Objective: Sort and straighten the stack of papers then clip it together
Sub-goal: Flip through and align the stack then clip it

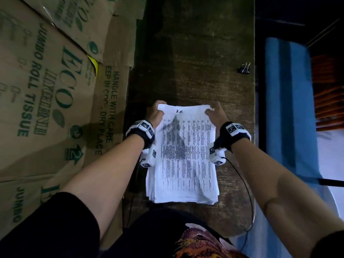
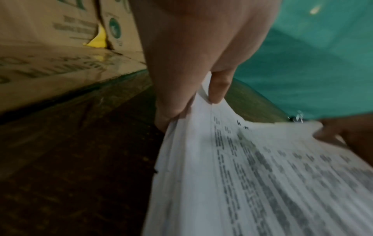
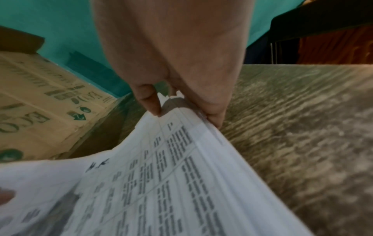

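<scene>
Both grips pinch paper stack (image 1: 183,155) far corners: left hand (image 1: 155,113), right hand (image 1: 216,114). Binder clip (image 1: 244,68) far-right on bench (image 1: 195,53), nearer right hand.

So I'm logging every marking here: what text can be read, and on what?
"H.R." handwritten atop the stack of papers; its printed table is too blurred to read.
"ECO", "JUMBO ROLL TISSUE" on the big cardboard box.
"HANDLE WITH CARE", "DRY PLACE", "2" on the nearer box.
Wristband markers: patterns, no words.

Printed text on the stack of papers (image 1: 184,155) is too blurred to read.
</scene>
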A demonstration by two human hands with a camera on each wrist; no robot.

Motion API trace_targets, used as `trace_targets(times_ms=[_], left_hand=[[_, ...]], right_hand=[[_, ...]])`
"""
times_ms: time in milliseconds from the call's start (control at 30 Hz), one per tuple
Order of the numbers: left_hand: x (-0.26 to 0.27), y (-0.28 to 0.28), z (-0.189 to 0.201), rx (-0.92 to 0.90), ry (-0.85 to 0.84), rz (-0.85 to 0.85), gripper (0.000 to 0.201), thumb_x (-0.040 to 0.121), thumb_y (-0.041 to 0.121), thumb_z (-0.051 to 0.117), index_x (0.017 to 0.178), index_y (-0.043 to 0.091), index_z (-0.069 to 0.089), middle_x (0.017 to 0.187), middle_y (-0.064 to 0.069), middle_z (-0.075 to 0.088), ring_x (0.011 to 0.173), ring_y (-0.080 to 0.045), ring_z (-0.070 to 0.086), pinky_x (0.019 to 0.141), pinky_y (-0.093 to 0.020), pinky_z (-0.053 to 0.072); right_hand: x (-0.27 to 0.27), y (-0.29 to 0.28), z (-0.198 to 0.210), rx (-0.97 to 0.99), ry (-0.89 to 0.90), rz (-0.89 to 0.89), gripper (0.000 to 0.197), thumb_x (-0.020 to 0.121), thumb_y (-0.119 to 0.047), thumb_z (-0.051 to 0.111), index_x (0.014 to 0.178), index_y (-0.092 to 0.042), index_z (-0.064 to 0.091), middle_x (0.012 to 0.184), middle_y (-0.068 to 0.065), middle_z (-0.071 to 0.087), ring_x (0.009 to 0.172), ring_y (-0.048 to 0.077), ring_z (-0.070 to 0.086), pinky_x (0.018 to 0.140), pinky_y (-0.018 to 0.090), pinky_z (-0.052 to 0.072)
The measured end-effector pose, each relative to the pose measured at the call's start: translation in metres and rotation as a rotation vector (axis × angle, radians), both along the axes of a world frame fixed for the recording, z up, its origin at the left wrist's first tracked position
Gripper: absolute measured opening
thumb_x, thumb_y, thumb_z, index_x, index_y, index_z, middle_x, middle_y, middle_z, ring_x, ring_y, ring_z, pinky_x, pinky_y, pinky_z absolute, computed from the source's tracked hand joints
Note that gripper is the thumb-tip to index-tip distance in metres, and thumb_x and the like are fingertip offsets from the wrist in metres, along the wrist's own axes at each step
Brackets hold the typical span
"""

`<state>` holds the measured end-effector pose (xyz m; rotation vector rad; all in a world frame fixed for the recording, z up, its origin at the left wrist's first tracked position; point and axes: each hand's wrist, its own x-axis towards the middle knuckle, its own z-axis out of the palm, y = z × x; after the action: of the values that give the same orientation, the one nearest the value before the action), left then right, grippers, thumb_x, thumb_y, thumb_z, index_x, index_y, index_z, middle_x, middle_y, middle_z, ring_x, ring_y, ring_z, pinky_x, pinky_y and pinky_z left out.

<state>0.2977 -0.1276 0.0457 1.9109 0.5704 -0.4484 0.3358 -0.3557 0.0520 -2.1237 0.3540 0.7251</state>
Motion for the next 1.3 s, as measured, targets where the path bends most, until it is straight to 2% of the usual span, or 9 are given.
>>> trace_targets(times_ms=[167,300,367,433,500,600,767,1067,1300], left_hand=[[0.001,-0.003,-0.002,0.187,0.01,-0.066,0.032,0.085,0.004,0.045,0.111,0.019,0.056,0.127,-0.017,0.041,0.105,-0.034,0.052,0.078,-0.031,0.045],[0.005,0.003,-0.01,0.226,0.006,-0.168,0.043,0.082,-0.006,0.044,0.113,0.02,0.058,0.121,-0.023,0.046,0.092,-0.044,0.058,0.06,-0.027,0.046],[0.009,0.003,-0.011,0.226,0.028,-0.199,0.045,0.082,-0.004,0.046,0.118,0.018,0.057,0.124,-0.023,0.045,0.098,-0.042,0.057,0.069,-0.031,0.051],[0.013,0.003,-0.013,0.236,0.062,-0.2,0.042,0.082,0.007,0.054,0.121,0.02,0.055,0.126,-0.021,0.046,0.106,-0.04,0.056,0.086,-0.041,0.053],[0.015,0.004,-0.01,0.263,0.115,-0.235,0.047,0.078,0.023,0.06,0.125,0.027,0.051,0.13,-0.018,0.045,0.112,-0.038,0.052,0.093,-0.047,0.05],[0.02,0.006,-0.001,0.347,0.15,-0.402,0.057,0.076,0.038,0.059,0.132,0.033,0.047,0.133,-0.016,0.039,0.117,-0.04,0.047,0.101,-0.047,0.044],[0.024,0.006,0.005,0.526,0.195,-0.614,0.058,0.086,0.026,0.057,0.141,0.028,0.039,0.142,-0.013,0.028,0.132,-0.041,0.028,0.108,-0.046,0.035],[0.031,0.001,0.023,0.675,0.207,-0.769,0.067,0.075,0.033,0.066,0.136,0.029,0.039,0.136,-0.005,0.025,0.129,-0.033,0.023,0.101,-0.058,0.034],[0.029,-0.025,0.02,0.818,0.062,-1.063,0.064,0.079,0.03,0.066,0.135,0.014,0.04,0.139,-0.007,0.03,0.13,-0.029,0.027,0.103,-0.056,0.027]], right_hand=[[0.013,-0.007,-0.014,-0.132,0.024,0.362,0.04,0.101,-0.016,0.04,0.139,-0.03,0.042,0.083,0.007,0.04,0.049,0.019,0.044,0.04,0.021,0.038],[0.031,-0.034,-0.039,-0.165,0.088,0.515,0.055,0.066,-0.05,0.059,0.116,-0.066,0.042,0.14,0.011,0.038,0.114,0.042,0.053,0.089,0.051,0.052],[0.051,-0.05,-0.027,-0.145,-0.01,0.38,0.048,0.058,-0.055,0.063,0.106,-0.056,0.056,0.132,0.009,0.049,0.115,0.036,0.055,0.096,0.053,0.05],[0.086,-0.065,-0.001,-0.289,-0.091,0.278,0.033,0.071,-0.045,0.067,0.101,-0.033,0.062,0.119,0.002,0.056,0.107,0.023,0.055,0.099,0.046,0.049],[0.123,-0.08,0.019,-0.468,-0.142,0.239,0.055,0.077,-0.048,0.054,0.12,-0.015,0.059,0.129,0.011,0.054,0.121,0.029,0.05,0.105,0.048,0.041],[0.163,-0.1,0.03,-0.65,-0.171,0.216,0.06,0.09,-0.047,0.054,0.141,-0.019,0.039,0.15,0.018,0.027,0.138,0.042,0.025,0.109,0.057,0.027],[0.203,-0.116,0.017,-0.743,-0.213,0.329,0.066,0.091,-0.04,0.061,0.145,-0.016,0.032,0.153,0.018,0.02,0.139,0.044,0.019,0.11,0.062,0.026],[0.229,-0.112,-0.003,-0.837,-0.212,0.483,0.031,0.097,-0.007,0.053,0.115,0.018,0.055,0.123,0.038,0.053,0.114,0.051,0.053,0.09,0.05,0.047],[0.228,-0.098,0.018,-0.768,-0.141,0.6,0.036,0.098,-0.019,0.055,0.113,0.013,0.062,0.12,0.03,0.059,0.113,0.042,0.057,0.093,0.044,0.047]])
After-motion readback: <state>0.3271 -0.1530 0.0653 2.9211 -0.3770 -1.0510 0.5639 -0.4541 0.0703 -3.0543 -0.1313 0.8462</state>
